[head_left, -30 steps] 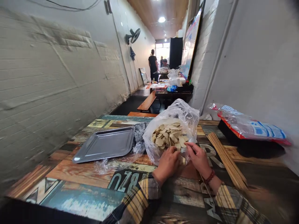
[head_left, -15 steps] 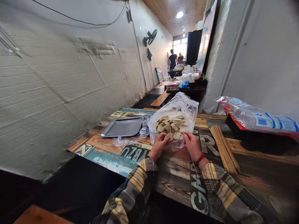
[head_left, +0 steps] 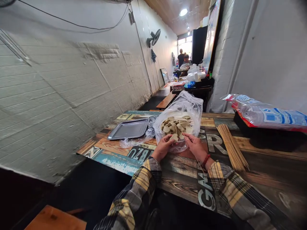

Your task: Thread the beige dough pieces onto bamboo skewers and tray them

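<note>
My left hand (head_left: 164, 147) pinches a pale, flat, roundish food slice (head_left: 174, 137) between thumb and fingers at the front of an open clear plastic bag (head_left: 195, 107). Many similar slices (head_left: 176, 124) lie heaped inside the bag; their exact kind cannot be told. My right hand (head_left: 195, 147) is closed on a thin wooden skewer (head_left: 199, 164), which runs back under the palm towards the wrist with its red bead bracelet. The skewer's front end is close to the slice in my left hand; whether it pierces it is too small to tell.
A grey metal tray (head_left: 129, 128) stands left of the bag, with crumpled clear plastic (head_left: 134, 141) beside it. To the right lie a bundle of skewers (head_left: 232, 147) and a plastic-wrapped package (head_left: 273, 115) on a black container. Further back are a bench (head_left: 166, 101), cluttered tables and people.
My hands have come closer together, the right moving left with the skewer towards the slice. The view has shifted slightly. A person in the background has moved.
</note>
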`<action>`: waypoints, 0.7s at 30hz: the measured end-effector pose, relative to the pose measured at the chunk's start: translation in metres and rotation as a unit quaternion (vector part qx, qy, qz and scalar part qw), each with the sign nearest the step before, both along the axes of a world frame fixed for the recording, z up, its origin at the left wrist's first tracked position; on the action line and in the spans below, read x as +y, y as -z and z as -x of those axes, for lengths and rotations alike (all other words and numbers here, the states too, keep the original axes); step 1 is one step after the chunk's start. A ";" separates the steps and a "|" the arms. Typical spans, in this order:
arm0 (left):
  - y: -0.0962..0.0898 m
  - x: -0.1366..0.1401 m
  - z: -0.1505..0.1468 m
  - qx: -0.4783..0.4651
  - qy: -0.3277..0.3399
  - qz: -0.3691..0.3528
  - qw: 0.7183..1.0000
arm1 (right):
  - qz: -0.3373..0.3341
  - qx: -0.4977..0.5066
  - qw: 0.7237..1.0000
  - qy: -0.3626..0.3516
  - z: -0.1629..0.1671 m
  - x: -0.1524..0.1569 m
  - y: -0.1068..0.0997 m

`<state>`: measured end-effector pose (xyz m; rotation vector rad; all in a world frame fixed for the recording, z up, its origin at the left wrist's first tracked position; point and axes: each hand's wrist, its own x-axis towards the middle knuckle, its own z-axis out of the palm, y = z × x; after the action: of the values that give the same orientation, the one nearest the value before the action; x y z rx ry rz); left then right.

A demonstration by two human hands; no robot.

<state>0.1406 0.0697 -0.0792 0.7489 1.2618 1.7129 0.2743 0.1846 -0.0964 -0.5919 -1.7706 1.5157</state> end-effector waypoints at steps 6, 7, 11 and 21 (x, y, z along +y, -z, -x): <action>-0.004 0.000 -0.001 -0.001 0.022 0.004 1.000 | 0.016 -0.014 1.000 -0.006 -0.003 -0.001 -0.001; -0.003 0.001 -0.001 -0.002 0.026 0.003 1.000 | 0.017 -0.018 1.000 -0.004 -0.004 -0.001 -0.001; -0.001 0.003 0.000 -0.015 0.034 -0.003 0.999 | 0.020 -0.026 0.999 0.009 -0.005 -0.002 -0.004; 0.004 0.003 -0.002 -0.002 0.010 0.005 1.000 | 0.010 -0.058 0.998 0.023 -0.004 -0.004 -0.004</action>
<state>0.1423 0.0723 -0.0830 0.7478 1.2556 1.6904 0.2787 0.1803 -0.0925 -0.7385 -1.8193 1.4957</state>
